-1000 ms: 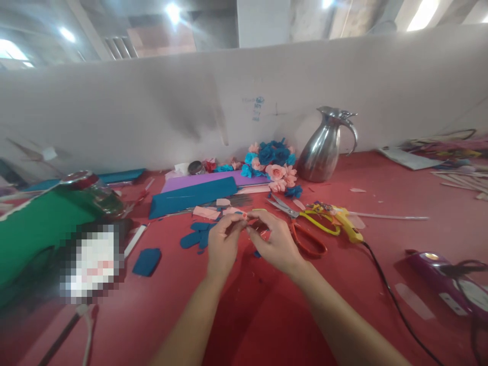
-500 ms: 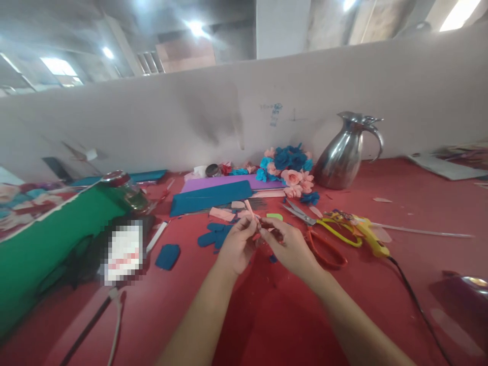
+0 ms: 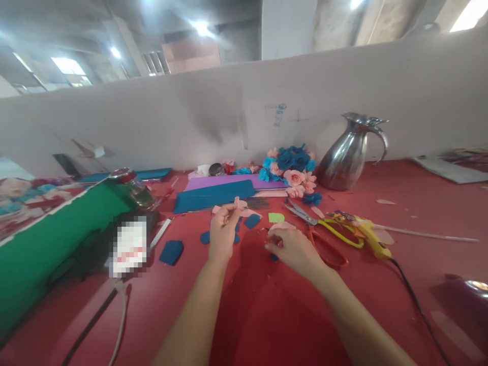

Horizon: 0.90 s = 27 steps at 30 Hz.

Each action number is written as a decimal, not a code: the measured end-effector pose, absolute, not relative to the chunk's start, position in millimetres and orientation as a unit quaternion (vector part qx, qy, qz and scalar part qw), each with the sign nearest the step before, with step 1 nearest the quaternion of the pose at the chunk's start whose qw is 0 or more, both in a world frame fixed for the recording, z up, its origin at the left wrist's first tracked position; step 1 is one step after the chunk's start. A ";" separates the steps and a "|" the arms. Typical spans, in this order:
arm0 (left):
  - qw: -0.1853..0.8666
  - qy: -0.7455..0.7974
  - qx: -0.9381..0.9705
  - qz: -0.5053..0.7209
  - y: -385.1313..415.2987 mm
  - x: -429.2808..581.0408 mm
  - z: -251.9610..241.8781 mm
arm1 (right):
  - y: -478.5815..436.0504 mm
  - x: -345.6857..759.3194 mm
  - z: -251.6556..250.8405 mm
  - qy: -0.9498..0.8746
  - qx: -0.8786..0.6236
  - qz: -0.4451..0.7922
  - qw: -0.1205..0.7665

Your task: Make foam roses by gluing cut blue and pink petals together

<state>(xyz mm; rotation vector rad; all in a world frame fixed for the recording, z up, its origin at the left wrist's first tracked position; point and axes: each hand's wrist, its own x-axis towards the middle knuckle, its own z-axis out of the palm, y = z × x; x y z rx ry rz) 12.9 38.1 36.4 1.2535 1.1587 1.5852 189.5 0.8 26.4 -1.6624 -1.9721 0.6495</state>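
Between the thumb and fingers of my left hand [image 3: 224, 229] is a small pink paper piece [image 3: 237, 202], pinched upright. My right hand [image 3: 284, 245] is apart from it to the right, fingers curled, near a pink petal piece [image 3: 281, 227]; whether it grips anything is too small to tell. Dark blue cut pieces [image 3: 252, 220] lie between and behind the hands. A light green piece [image 3: 276, 217] sits just behind my right hand. Scissors with orange and yellow handles [image 3: 305, 216] lie to its right.
Pink and blue paper flowers [image 3: 295, 170] stand beside a steel jug [image 3: 343, 152] at the back. A yellow glue gun [image 3: 375, 239] with a black cord lies right. Left are a glass jar [image 3: 133, 188] and a green box [image 3: 64, 229]. Blue sheets [image 3: 215, 195] lie behind the hands.
My hands have moved apart. The left one moved leftward with the pink piece, while the right one let go of it and lowered slightly toward the petal piece.
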 end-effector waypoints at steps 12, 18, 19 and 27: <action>0.411 0.420 0.526 0.615 36.5 9.9 33.4 | -4.7 187.5 42.1 -0.719 -0.628 0.284 0.092; 0.518 0.332 0.464 0.637 40.2 9.3 29.5 | -5.9 186.5 41.3 -0.727 -0.635 0.250 0.072; 0.527 0.325 0.449 0.644 41.3 8.5 29.8 | -6.3 186.1 40.5 -0.730 -0.633 0.246 0.070; 0.409 0.409 0.392 0.715 54.1 -16.5 28.4 | -2.7 187.3 34.4 -0.717 -0.632 0.223 0.190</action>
